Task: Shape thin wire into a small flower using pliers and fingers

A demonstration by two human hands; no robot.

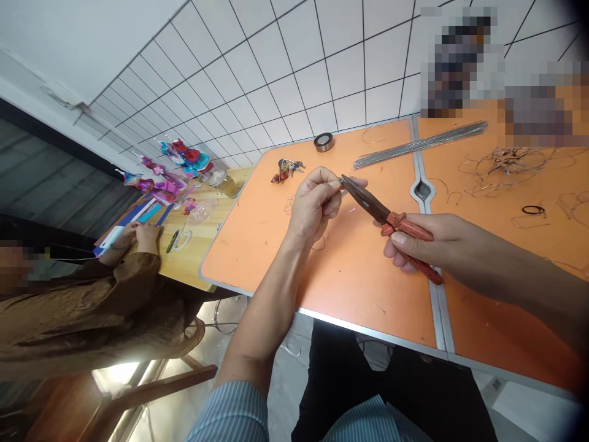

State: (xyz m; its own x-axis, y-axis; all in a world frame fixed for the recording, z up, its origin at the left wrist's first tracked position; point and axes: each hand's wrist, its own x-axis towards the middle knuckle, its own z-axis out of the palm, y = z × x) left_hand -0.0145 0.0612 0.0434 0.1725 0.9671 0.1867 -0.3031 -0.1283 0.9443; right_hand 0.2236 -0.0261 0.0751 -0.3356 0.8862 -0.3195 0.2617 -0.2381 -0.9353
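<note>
One right hand (442, 245) wraps around the pliers (368, 199), with the table (257, 245) below them; the left hand (315, 202) pinches a small, unclear piece (341, 181) at their tip. Beyond the pliers lie wires (421, 145).

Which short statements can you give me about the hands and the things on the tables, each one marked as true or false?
1. The right hand holds the pliers by their red handles. True.
2. The bundle of straight wires lies across the metal strip of the orange table. True.
3. The left hand is spread flat on the orange table. False: it is curled, close to the tips of the pliers.
4. The dark round roll lies on the wooden table. False: it lies on the orange table, near its far edge.
5. Another person's hands are at the wooden table. True.
</note>
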